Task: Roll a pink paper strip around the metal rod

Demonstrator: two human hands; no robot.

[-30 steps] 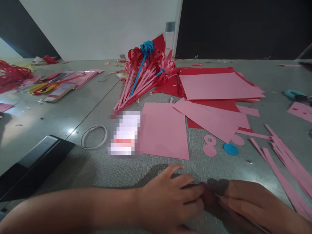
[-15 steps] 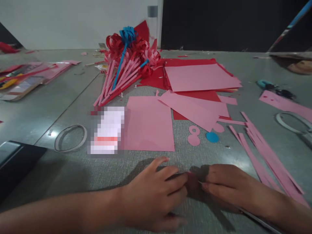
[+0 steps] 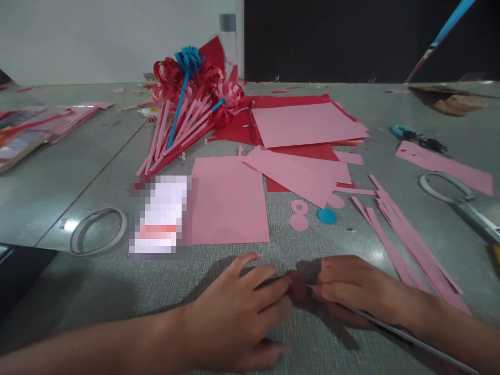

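My left hand (image 3: 244, 312) and my right hand (image 3: 357, 291) meet low in the middle of the grey table (image 3: 117, 291). Both pinch a small dark red rolled paper piece (image 3: 297, 286) between their fingertips. A thin grey stick (image 3: 394, 333) runs from that piece under my right hand toward the lower right. My left index finger sticks out straight above the pinch.
Pink sheets (image 3: 228, 200), red sheets (image 3: 300, 153) and a pile of paper flowers on sticks (image 3: 187, 112) lie ahead. Pink strips (image 3: 402, 237), small pink and blue discs (image 3: 327, 216), tape rings (image 3: 96, 232), scissors (image 3: 416, 136) and a dark box (image 3: 17, 271) surround my hands.
The view has swung to the right, so everything on the table has shifted left. My hands stay pinched together on the red piece.
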